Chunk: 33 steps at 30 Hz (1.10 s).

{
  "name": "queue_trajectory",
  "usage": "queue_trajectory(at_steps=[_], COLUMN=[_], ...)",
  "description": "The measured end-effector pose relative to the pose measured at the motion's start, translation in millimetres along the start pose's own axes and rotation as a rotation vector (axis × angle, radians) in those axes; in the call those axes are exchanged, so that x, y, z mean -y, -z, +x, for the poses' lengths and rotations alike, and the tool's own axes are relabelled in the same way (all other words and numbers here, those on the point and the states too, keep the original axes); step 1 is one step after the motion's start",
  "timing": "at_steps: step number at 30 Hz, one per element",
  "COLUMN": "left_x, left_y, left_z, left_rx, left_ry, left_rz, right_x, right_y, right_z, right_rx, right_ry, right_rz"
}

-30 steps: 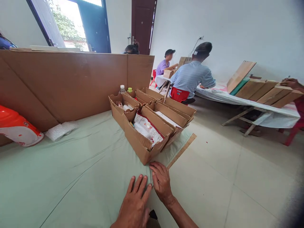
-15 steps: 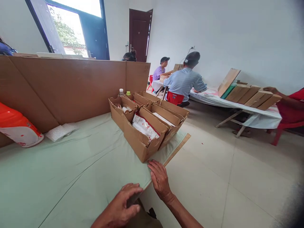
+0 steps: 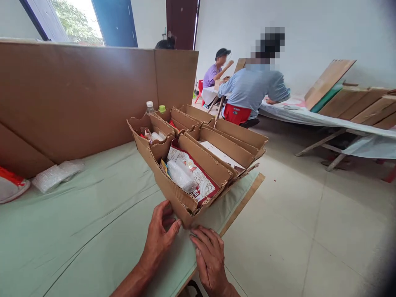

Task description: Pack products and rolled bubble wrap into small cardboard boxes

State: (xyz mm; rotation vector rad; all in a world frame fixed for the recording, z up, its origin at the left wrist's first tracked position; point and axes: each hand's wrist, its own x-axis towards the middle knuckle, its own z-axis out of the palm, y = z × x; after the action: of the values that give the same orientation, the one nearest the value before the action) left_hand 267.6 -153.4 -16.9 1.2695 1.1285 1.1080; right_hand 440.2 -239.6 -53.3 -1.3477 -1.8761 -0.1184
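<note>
Several open cardboard bins (image 3: pixel 173 194) stand together on the green-covered table (image 3: pixel 102 222) in front of me. In the nearest bin lie a red and white printed packet (image 3: pixel 204 185) and a bubble-wrapped item (image 3: pixel 179 175). My left hand (image 3: pixel 159 231) is open at that bin's near corner, thumb and fingers apart, its fingertips by the cardboard side; whether they touch it I cannot tell. Just right of the corner, my right hand (image 3: pixel 210 255) rests with fingers stretched out on the cloth by the table edge, holding nothing.
A tall cardboard panel (image 3: pixel 83 99) stands along the back left. Before it lie a bubble-wrap bundle (image 3: pixel 57 175) and an orange and white packet (image 3: pixel 12 185). Two bottles, one clear (image 3: pixel 150 108), rise behind the bins. People sit by another table (image 3: pixel 324 117) at the right.
My left hand has moved forward, up to the near bin's corner. The right hand stays by the table edge, near the corner. My view has tipped down and come closer to the bins.
</note>
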Motion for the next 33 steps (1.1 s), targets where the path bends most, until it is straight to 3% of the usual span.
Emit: queue_trajectory(at_steps=[11,16,20,24,27,29,31,33], left_x=[11,12,12,10,5,2,-1,-2], left_y=[-27.4,-32.3,-36.4,-38.2,-25.6,-7.4,16.3,39.6], left_z=[-16,-17,-9,-3,-9,-20,-32,-43], left_rx=[-0.098,-0.074,-0.081,-0.045,0.022,0.08,0.116,0.123], left_ry=[-0.059,-0.149,-0.19,-0.17,-0.153,-0.139,-0.114,-0.073], left_rz=[-0.06,-0.022,-0.005,0.011,0.028,0.044,0.057,0.06], right_x=[0,-3,-7,-9,-11,-9,-4,3], right_y=[13,26,21,22,47,73,99,118], right_z=[11,33,49,54,63,83,117,164], right_rx=[0.065,0.072,0.067,0.094,0.047,-0.047,-0.117,-0.078], right_ry=[0.042,-0.113,-0.207,-0.209,-0.15,-0.116,-0.073,-0.031], right_rz=[0.07,0.197,0.229,0.209,0.163,0.131,0.099,0.055])
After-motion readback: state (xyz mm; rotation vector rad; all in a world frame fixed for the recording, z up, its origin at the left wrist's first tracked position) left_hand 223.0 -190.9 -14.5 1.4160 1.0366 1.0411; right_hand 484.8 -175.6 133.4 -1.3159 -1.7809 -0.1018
